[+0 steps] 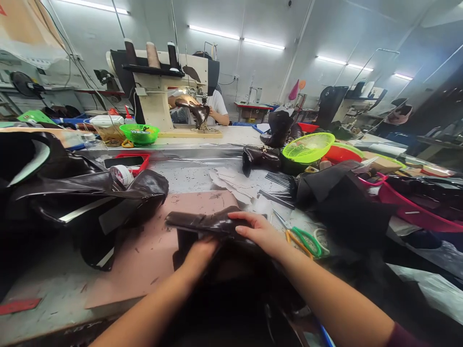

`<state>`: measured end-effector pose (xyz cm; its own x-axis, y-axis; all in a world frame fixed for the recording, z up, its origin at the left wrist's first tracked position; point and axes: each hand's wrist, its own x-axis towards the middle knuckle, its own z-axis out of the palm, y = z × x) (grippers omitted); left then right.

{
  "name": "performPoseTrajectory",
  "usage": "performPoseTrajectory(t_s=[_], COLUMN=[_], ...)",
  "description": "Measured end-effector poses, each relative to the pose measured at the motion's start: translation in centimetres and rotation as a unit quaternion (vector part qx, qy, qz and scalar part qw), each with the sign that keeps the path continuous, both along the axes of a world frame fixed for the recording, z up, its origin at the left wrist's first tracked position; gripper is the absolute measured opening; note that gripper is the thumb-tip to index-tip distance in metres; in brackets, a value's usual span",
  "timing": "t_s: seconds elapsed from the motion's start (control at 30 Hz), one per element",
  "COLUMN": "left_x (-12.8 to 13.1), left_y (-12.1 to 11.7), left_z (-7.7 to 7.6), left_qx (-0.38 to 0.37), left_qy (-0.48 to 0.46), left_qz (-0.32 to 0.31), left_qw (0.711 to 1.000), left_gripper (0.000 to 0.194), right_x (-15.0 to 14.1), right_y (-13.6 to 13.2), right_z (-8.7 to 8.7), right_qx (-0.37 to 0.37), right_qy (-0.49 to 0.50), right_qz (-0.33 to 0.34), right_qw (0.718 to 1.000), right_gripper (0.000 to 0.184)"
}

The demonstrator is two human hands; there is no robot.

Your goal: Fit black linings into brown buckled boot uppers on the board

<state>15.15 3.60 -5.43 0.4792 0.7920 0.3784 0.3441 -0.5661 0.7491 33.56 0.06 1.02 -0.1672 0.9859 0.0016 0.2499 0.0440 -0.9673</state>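
Right hand (263, 232): 1, lower centre of the frame, laid over the right end of the leather piece; thumb and forefinger parted on its surface, whether pinching cannot be told.

Left hand (203, 249): 1, lower centre, fingers hidden beneath or inside the piece; grip cannot be told.

Leather piece (206, 220): 1, dark brown, glossy, centre of the frame. Extends leftward from the right hand; long axis roughly left to right. Both hands touch it; the left hand is nearer its left end.

Pink board (144, 260): 1, lower left of centre, partly under the piece.

Scissors (307, 241): green and orange handles, right of the right hand; number of pairs unclear.

Paper pieces (233, 183): several, overlapping, above the board.

Tape roll (125, 175): 1, white, resting on dark leather (83, 188), left of the frame; leather items there uncounted.

Red tray (146, 162): 1, left of centre.

Green basket (139, 136): 1, upper left.

Yellow-green sieve (309, 147): 1, right of centre.

Pink basket (415, 209): 1, right edge.

Thread spools (152, 55): 3, atop 1 sewing machine (154, 103), upper left of centre.

Co-worker's hand (218, 117): 1 seen clearly, beside that machine.
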Motion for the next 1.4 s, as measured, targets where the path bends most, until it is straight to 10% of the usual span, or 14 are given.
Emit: performPoseTrajectory(t_s=[0.1,0.2,0.37,0.5,0.6,0.7,0.83,1.03,1.4], left_x=[-3.5,-6.9,-9.0,-6.1,-3.2,-1.9,-2.6,-3.6,-4.6], left_y=[-0.6,0.1,0.8,-0.2,-0.6,-0.2,-0.2,-2.1,-1.9], left_z=[1.1,5.6,18.3,25.0,24.2,20.5,17.4,17.3,12.8], left_qx=[-0.138,-0.274,0.068,0.401,0.499,0.49,0.419,0.346,0.319], left_qy=[-0.045,-0.055,0.09,0.216,0.311,0.367,0.359,0.322,0.263], left_qz=[0.075,0.09,0.117,-0.019,-0.234,-0.317,-0.336,-0.325,-0.216], left_qw=[0.987,0.956,0.987,0.89,0.775,0.724,0.764,0.819,0.884], left_gripper=[0.029,0.034,0.027,0.034,0.031,0.021,0.019,0.016,0.022], right_x=[0.2,0.5,0.7,0.9,0.3,-0.4,-0.8,-1.0,-1.1], right_y=[0.1,-0.3,-3.1,-5.0,-4.8,-3.7,-2.9,-3.6,-4.5], right_z=[-0.3,0.7,4.5,7.3,7.6,6.8,6.4,7.2,6.3], right_qx=[-0.021,0.019,0.19,0.419,0.545,0.563,0.554,0.626,0.611], right_qy=[0.038,0.033,-0.108,-0.288,-0.34,-0.4,-0.423,-0.418,-0.441], right_qz=[-0.001,0.055,0.084,-0.041,-0.107,0.047,0.162,0.205,0.2], right_qw=[0.999,0.998,0.972,0.86,0.759,0.722,0.698,0.625,0.626], right_gripper=[0.039,0.04,0.061,0.05,0.036,0.011,0.013,0.011,0.021])
